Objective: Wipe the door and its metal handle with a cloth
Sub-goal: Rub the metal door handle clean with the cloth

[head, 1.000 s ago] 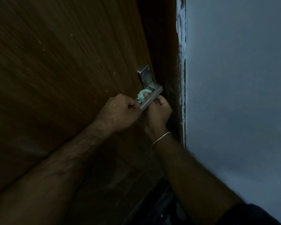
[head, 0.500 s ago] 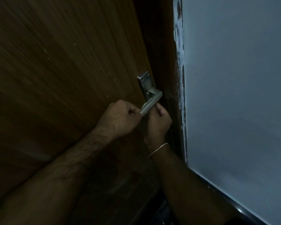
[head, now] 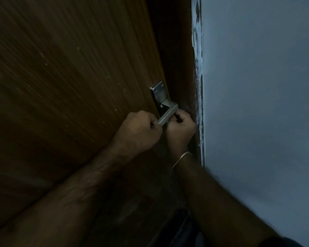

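Gone from sight, the cloth; both hands [head: 139, 129] clasp the handle [head: 168, 113]

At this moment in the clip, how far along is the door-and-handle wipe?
In hand: both the left hand and right hand are curled at the metal handle, so the lever is being worked. The cloth is not visible, presumably under the fingers. The wooden door shows pale specks, so its face looks still to do. Nothing reads clearly finished.
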